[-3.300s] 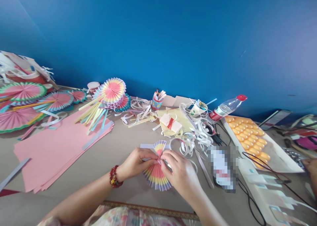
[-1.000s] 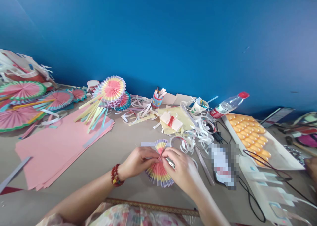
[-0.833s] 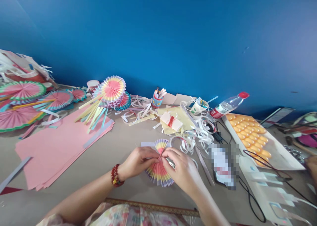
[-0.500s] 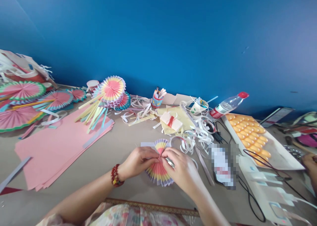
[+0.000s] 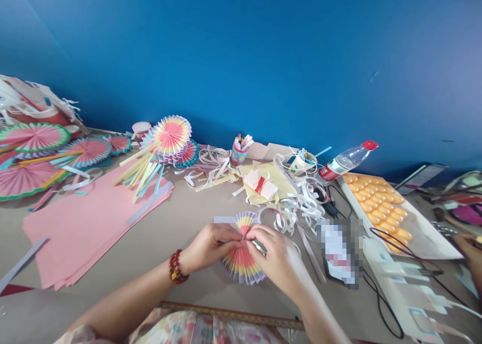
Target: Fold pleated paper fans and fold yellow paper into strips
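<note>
Two hands point(image 5: 215, 242) point(image 5: 277, 257) pinching paper fan point(image 5: 243, 264), bottle label point(image 5: 333, 170) unreadable

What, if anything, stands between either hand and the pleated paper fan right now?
Nothing visible does: the left hand and the right hand both pinch the pleated paper fan at its narrow middle. The lavender strip lies beyond the fingers, out of the way.

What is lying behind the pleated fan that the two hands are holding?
A lavender strip lies on the table behind the pleated fan, showing at both sides of its upper part. Whatever the fan itself covers cannot be seen.
</note>
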A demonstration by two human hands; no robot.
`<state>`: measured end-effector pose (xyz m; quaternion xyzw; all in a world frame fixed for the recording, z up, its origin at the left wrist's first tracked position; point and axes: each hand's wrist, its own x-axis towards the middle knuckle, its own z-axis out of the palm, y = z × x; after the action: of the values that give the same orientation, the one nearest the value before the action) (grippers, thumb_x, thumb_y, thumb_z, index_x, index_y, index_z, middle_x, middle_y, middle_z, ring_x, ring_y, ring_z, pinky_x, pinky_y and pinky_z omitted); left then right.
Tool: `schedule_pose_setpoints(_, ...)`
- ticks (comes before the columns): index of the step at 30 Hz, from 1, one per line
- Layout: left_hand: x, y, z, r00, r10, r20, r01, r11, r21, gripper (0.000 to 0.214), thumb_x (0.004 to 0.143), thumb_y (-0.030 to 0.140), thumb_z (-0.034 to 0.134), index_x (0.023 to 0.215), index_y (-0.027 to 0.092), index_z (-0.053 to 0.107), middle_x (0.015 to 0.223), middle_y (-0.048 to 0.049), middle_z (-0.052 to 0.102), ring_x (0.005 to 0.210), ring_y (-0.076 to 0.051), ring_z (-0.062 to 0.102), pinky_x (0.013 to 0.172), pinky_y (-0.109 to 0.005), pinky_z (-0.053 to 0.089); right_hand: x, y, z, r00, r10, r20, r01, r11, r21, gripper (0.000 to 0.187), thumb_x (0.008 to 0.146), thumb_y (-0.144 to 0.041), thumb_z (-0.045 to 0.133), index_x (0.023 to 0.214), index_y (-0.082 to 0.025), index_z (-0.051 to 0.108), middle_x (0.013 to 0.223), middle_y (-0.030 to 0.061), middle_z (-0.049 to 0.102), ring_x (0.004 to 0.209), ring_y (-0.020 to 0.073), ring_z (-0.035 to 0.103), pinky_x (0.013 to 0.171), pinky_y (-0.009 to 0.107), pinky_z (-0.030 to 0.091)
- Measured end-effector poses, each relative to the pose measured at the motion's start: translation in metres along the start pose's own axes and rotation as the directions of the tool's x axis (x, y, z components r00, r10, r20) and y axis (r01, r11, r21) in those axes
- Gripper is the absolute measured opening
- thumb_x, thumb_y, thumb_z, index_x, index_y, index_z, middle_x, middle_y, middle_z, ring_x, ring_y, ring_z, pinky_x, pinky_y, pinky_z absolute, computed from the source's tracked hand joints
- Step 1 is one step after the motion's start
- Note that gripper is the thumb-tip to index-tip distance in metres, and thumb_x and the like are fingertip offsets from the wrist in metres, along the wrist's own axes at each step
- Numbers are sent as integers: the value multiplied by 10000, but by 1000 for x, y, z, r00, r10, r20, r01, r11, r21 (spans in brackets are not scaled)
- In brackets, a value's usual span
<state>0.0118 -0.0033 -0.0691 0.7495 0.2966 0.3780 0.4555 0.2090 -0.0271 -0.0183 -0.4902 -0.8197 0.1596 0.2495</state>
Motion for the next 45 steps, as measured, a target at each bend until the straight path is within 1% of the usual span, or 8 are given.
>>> schedule_pose_setpoints(8,0,1,-1,1000,-5,-2,5,1000,16,175,930,249,610,995,173,753,945,-70,768,897,-171,686,819,-256,517,1,2,3,1000,18,26,-18,1000,2,140,859,-91,541,832,-217,596,890,15,690,798,181,656,709,268,444)
schedule_pose_setpoints(17,1,3,0,1000,14,16,-14,1000,9,179,940,247,594,960,163,750,911,-70,761,854,-164,674,786,-247,508,0,3,4,999,39,35,-39,999,-2,120,832,-97,598,815,-216,595,861,3,685,782,179,657,696,263,436)
schedule_pose_setpoints(23,0,2,1,1000,-7,6,7,1000,-10,171,927,255,615,973,160,750,923,-77,762,868,-170,683,799,-253,517,-2,2,0,999,32,28,-32,999,16,144,832,-80,574,832,-222,595,903,-3,693,808,171,659,713,253,437)
schedule_pose_setpoints(32,-1,0,1,1000,5,8,-5,1000,10,173,929,249,610,1005,181,750,958,-71,767,902,-173,688,818,-257,523,0,1,1,1000,24,19,-25,999,25,129,869,-110,535,836,-222,589,886,4,687,804,169,657,713,249,444)
schedule_pose_setpoints(45,-1,-1,1,1000,12,-2,-12,999,33,173,936,256,599,987,179,746,955,-72,766,911,-175,682,830,-267,525,1,1,5,1000,19,3,-19,1000,-13,126,852,-109,537,811,-218,586,855,8,682,777,171,652,698,255,432)
